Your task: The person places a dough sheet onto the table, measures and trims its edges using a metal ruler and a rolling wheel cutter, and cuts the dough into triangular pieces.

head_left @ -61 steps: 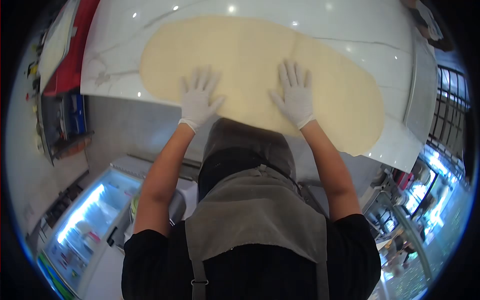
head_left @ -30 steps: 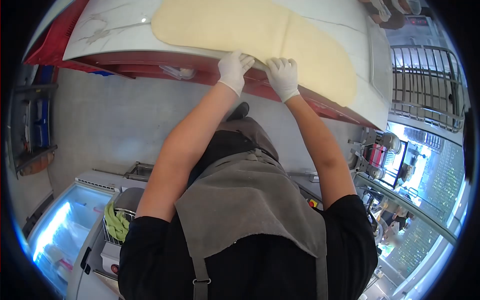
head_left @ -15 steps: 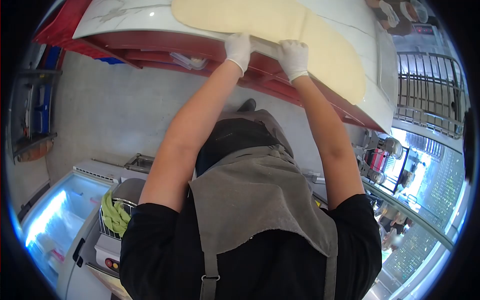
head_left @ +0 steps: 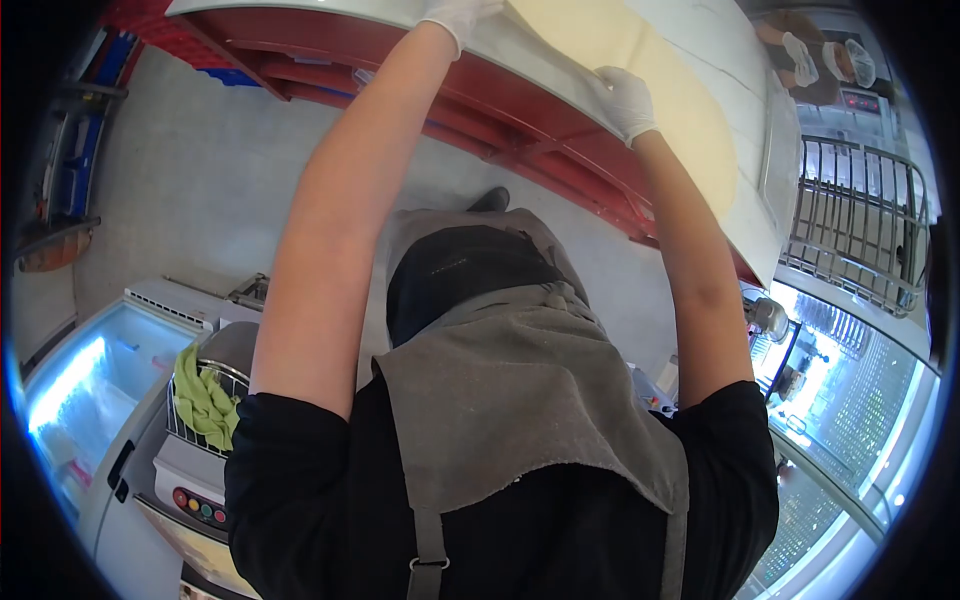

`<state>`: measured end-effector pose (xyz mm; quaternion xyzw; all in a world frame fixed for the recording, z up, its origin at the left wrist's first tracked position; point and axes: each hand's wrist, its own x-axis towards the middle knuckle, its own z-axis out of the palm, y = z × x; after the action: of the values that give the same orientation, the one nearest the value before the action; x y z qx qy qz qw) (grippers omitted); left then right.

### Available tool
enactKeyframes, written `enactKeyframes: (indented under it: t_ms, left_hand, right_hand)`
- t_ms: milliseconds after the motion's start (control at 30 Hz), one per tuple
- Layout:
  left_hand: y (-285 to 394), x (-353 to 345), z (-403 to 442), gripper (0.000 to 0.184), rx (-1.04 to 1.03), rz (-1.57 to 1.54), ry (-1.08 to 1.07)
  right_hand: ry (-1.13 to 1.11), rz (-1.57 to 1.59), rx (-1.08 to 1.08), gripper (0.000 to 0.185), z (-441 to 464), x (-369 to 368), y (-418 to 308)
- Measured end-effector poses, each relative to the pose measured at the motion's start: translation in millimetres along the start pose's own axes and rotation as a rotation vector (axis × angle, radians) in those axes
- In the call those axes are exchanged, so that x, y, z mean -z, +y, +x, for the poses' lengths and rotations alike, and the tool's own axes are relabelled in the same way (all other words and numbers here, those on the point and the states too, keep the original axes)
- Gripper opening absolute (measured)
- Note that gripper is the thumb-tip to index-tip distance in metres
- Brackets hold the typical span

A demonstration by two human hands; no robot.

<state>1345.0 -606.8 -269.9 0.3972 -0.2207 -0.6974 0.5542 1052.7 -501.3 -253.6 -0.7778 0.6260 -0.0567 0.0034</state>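
Head view: a sheet of dough [head_left: 668, 95], pale cream-yellow, thin and broad, spread on the white, grey-veined worktop [head_left: 722, 38]. Looks smooth and matte, evenly coloured, with a faint crease running across it above the right hand [head_left: 622, 102]. Slants from the top of the view down to a long rounded side at the right, near the worktop's right-hand end. Follows the worktop's front edge along its near side, above the red base [head_left: 560, 160]. Cut off by the top of the view; full outline impossible to tell.

Right hand gloved in thin white, touching the dough's near edge, fingers bent and partly closed; too unclear to tell a pinch from a mere touch. Left hand [head_left: 466, 13], gloved likewise, at the very top of the view, just beside the left end of the visible dough. Partly out of view, fingers unclear: impossible to tell degree of opening or any hold.

To the right of the dough, a barred metal rack [head_left: 855, 220]. At upper right, another person's gloved hand [head_left: 800, 60], well apart from the dough.
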Motion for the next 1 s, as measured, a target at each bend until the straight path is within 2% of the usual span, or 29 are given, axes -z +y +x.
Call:
enactKeyframes:
  t_ms: [67,533,600,633,667,700,767,833,900,1000]
  left_hand:
    - [3.4,-5.0,-7.0,0.042,0.01,-0.048,0.009]
    - [7.1,-10.4,-19.2,0.033,0.055,-0.18,0.111]
    - [-1.2,3.3,-15.6,0.043,0.012,-0.001,0.184]
    - [-9.5,10.1,-11.6,0.049,-0.009,0.09,0.209]
    - [-38.8,35.3,18.4,0.051,-0.121,0.01,0.223]
    - [-54.8,54.0,54.9,0.054,-0.242,-0.076,0.234]
    - [-36.7,50.3,39.3,0.05,-0.247,0.029,0.357]
    - [-13.2,39.1,26.5,0.046,-0.15,0.037,0.468]
    - [-9.2,45.6,40.9,0.049,-0.238,0.211,0.499]
    - [2.5,55.4,35.6,0.053,-0.295,0.32,0.42]
  right_hand:
    - [0.004,0.145,-0.112,0.036,-0.1,0.1,-1.0]
    - [-0.031,0.1,-0.065,0.037,-3.7,-0.7,-7.9]
    - [-0.068,0.029,0.012,0.033,-8.6,7.7,-15.6]
    - [-0.183,-0.089,0.07,0.033,-13.5,15.2,-29.6]
    - [-0.294,-0.207,0.123,0.035,-17.7,25.6,-41.4]
    - [-0.269,-0.218,0.104,0.035,-22.7,26.5,-36.7]
    - [0.12,0.022,0.168,0.049,-34.3,0.5,-15.9]
    - [0.153,-0.066,0.111,0.053,-42.0,-24.2,5.9]
    - [0.181,-0.23,0.016,0.065,-40.0,-37.7,25.5]
    - [0.133,-0.088,-0.046,0.071,-24.8,-12.1,52.1]
